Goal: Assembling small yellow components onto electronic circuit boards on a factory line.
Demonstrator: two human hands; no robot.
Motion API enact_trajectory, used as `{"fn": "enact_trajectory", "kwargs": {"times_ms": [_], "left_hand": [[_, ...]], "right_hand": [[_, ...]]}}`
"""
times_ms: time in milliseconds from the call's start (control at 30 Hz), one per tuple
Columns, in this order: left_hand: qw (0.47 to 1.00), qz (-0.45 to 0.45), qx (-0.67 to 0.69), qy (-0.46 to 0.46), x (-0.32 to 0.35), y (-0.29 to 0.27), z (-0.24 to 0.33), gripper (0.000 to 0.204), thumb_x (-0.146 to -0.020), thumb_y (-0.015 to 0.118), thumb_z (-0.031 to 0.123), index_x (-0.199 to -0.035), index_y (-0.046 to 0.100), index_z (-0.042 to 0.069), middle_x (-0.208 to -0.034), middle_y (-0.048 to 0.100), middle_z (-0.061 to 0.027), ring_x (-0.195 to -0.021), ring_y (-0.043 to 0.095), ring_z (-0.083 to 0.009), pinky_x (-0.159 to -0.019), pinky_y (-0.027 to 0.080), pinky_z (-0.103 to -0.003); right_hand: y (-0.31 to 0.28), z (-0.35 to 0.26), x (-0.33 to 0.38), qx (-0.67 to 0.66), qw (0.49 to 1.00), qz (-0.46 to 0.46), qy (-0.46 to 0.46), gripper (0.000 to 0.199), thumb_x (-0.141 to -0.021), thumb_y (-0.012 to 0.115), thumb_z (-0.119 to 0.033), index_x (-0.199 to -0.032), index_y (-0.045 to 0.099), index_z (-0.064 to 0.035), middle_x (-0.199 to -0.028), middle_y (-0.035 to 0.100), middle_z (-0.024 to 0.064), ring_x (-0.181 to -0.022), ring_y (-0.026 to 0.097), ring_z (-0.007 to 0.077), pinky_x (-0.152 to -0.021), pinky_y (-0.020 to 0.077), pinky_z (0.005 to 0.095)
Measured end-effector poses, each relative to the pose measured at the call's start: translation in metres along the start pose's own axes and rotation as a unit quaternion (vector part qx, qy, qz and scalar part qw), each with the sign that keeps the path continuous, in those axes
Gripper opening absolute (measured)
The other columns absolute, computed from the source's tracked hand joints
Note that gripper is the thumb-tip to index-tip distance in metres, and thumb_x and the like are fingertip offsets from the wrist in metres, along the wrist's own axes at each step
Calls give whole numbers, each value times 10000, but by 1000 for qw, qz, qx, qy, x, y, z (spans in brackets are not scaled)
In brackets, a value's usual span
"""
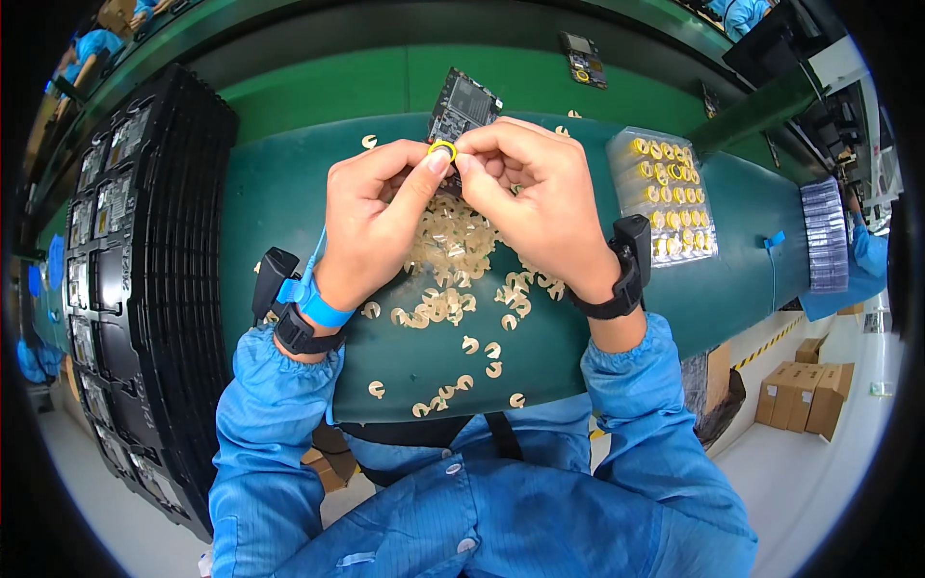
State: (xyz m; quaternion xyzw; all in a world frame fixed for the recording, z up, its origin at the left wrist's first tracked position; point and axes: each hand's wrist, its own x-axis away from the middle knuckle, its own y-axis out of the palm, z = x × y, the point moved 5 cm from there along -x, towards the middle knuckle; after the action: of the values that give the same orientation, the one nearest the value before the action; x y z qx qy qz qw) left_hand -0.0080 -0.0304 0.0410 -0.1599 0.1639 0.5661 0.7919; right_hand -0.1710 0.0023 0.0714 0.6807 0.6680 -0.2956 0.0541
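Observation:
Both my hands meet over the far middle of the table, closed around a small yellow ring (441,145). My left hand (378,200) has its thumb pressed on the ring. From the other side my right hand (535,188) pinches at the ring's edge with thumb and index finger. A dark circuit board (465,102) with a metal shield sticks out beyond the fingertips; its lower part is mostly hidden, and I cannot tell which fingers support it. Below my hands lies a heap of small pale C-shaped film pieces (451,246), with several scattered nearer the front edge.
A clear plastic tray (617,154) with rows of yellow rings lies to the right. Tall stacked black trays (159,250) stand at the left. Another circuit board (584,60) rests on the far green ledge. Cardboard boxes (802,397) sit on the floor at right.

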Motion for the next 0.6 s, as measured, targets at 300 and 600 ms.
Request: {"fn": "enact_trajectory", "kwargs": {"times_ms": [300,600], "left_hand": [[999,-39,-28,2,1,3,1,150,-987,670,78,-978,724,-62,-806,735,-67,-722,654,-69,-646,506,-220],[998,21,55,-18,0,3,-2,126,-966,688,37,-1026,719,-69,-912,754,-91,-841,730,-128,-770,582,-254]], "right_hand": [[-4,-1,1,-2,1000,-11,14,102,-847,718,-33,-902,701,51,-729,622,44,-604,561,73,-547,459,231],[-5,-4,4,60,997,32,-33,78,-780,731,-3,-844,693,19,-697,590,38,-557,503,79,-509,396,247]]}}
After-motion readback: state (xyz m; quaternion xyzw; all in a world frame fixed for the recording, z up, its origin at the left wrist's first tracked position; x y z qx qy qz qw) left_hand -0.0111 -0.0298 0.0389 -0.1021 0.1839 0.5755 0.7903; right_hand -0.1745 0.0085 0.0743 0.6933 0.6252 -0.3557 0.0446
